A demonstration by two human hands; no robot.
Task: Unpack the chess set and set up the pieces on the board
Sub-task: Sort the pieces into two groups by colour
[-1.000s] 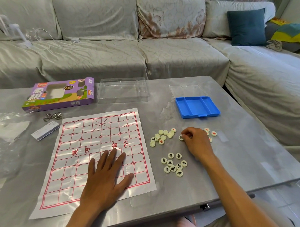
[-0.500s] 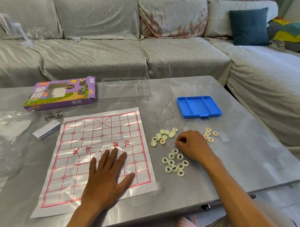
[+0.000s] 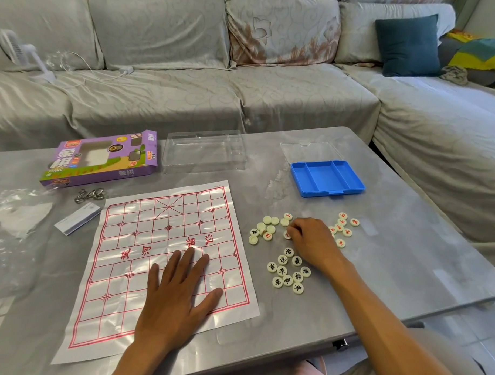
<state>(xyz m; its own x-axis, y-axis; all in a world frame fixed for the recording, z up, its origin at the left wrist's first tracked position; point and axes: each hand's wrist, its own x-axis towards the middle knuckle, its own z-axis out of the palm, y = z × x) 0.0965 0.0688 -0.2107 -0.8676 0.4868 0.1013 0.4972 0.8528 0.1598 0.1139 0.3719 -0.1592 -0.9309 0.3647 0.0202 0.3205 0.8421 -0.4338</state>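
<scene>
Chess pieces [image 3: 288, 273], small pale round discs, lie in loose heaps on the grey table [image 3: 392, 276], to the right of the paper board [image 3: 143, 239]. One heap with black marks sits near the table's front, another with red marks and blank backs [image 3: 263, 230] lies just behind it, and a few red ones [image 3: 344, 228] lie farther right. The board has red lines and no pieces on it. The left hand [image 3: 178, 294] lies flat on the board with its fingers straight and spread apart. The right hand [image 3: 311, 241] rests among the pieces with its fingers curled down over a disc [image 3: 287, 235]; I cannot tell if it really pinches it. Behind the pieces sits a blue tray [image 3: 326, 177] with a clear lid [image 3: 306, 151] behind it. A clear plastic box [image 3: 204, 152] stands behind the board, and a purple box [image 3: 101, 158] lies to its left. Near the purple box are some metal rings [image 3: 89, 195], a small white card [image 3: 78, 218] and a crumpled clear bag [image 3: 18, 215]. A big grey sofa [image 3: 188, 87] wraps round the table, with a dark blue cushion [image 3: 408, 44] and a small white fan [image 3: 26, 56] on it.
</scene>
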